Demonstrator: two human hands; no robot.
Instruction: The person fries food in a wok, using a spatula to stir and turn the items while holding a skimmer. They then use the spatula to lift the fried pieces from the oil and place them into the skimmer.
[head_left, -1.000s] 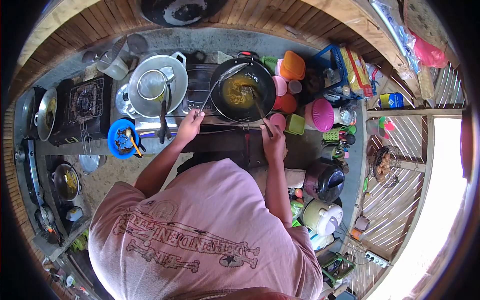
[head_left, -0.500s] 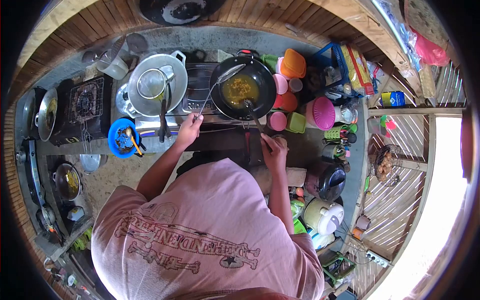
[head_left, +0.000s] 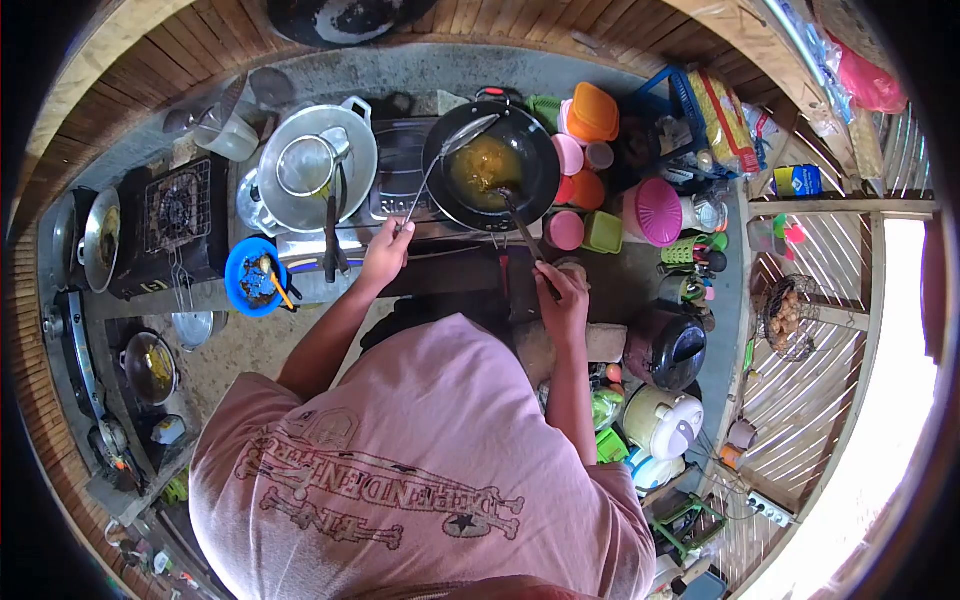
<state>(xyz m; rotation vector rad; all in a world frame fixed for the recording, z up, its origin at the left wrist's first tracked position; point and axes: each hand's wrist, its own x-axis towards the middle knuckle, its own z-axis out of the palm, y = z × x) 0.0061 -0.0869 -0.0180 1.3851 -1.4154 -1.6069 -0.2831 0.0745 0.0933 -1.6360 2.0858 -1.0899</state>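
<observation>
A black wok (head_left: 540,165) stands on the stove, with yellowish oil and golden-brown bits (head_left: 487,165) inside. My left hand (head_left: 385,254) is closed round the handle of a metal skimmer (head_left: 470,133), whose round head lies over the wok's upper left part. In my right hand (head_left: 564,298) is the handle of a spatula (head_left: 523,228); its dark blade dips into the oil near the wok's lower side. Left of the wok sits a large silver pot (head_left: 358,180) with a strainer (head_left: 307,165) resting over it.
A blue bowl (head_left: 236,292) with an orange-handled utensil is at the counter's front edge. Plastic containers (head_left: 603,232) crowd the wok's right side. Further left is a grill-topped stove (head_left: 212,215). A rice cooker (head_left: 662,420) stands at the lower right.
The view has shifted slightly, so most things appear a little further right. The bits in the oil look more blurred and gathered. Both hands keep their holds.
</observation>
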